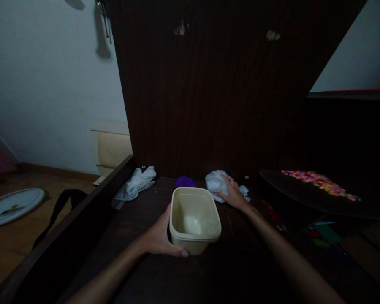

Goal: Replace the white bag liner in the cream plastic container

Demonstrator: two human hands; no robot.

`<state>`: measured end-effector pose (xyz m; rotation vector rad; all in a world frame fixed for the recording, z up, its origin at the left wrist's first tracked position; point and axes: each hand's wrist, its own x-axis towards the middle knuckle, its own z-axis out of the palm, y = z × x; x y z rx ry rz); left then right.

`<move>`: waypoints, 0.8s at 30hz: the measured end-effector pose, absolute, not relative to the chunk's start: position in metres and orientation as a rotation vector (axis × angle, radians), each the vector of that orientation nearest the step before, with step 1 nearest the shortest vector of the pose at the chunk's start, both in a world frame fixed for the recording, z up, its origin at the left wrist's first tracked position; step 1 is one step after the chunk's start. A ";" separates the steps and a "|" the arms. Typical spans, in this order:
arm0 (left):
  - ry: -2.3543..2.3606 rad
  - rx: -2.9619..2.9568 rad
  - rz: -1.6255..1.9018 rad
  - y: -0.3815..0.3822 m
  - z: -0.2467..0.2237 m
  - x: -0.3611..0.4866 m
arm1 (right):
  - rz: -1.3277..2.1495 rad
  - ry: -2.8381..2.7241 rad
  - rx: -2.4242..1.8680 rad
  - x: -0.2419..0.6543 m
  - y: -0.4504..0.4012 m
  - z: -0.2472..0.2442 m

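Note:
My left hand (161,236) grips a cream plastic tub (194,245) by its left side, the thumb across the front below the rim. The tub has no lid on, tilts towards me, and its visible inside holds nothing. Farther back, my right hand (232,193) is closed over the right side of a bunched white plastic bag (215,183) on the dark wooden surface. Whatever the bag contains, if anything, is hidden. Just behind the tub lies a purple item (185,182), partly covered by the rim. A small pale crumpled piece (244,192) sits beyond my right wrist.
Crumpled clear plastic (136,183) lies at the back left, beside a raised wooden side edge (82,219). A tall dark panel (202,105) closes off the back. At right, a dark shelf (272,185) carries colourful small pieces (323,183). A white oval lid-like object (28,196) is on the floor.

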<state>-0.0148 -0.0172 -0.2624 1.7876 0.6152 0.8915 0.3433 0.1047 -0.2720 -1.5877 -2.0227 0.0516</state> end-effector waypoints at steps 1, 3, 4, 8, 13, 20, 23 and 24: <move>0.604 1.791 0.898 -0.017 -0.262 -0.015 | 0.039 -2.023 -1.604 0.343 0.104 -0.271; 0.582 1.796 0.910 -0.017 -0.262 -0.014 | 0.005 -2.029 -1.638 0.340 0.101 -0.268; 0.579 1.793 0.908 -0.017 -0.261 -0.014 | -0.015 -2.034 -1.656 0.339 0.100 -0.266; 0.584 1.779 0.901 -0.017 -0.262 -0.014 | -0.127 -2.067 -1.672 0.332 0.092 -0.252; 0.573 1.796 0.906 -0.017 -0.262 -0.014 | -0.215 -2.115 -1.615 0.323 0.083 -0.239; 0.615 1.825 0.917 -0.017 -0.262 -0.015 | -0.244 -2.318 -1.509 0.320 0.083 -0.249; 0.624 1.818 0.918 -0.017 -0.261 -0.015 | -0.256 -2.363 -1.488 0.322 0.085 -0.255; 0.626 1.817 0.918 -0.017 -0.261 -0.015 | -0.263 -2.363 -1.485 0.323 0.086 -0.256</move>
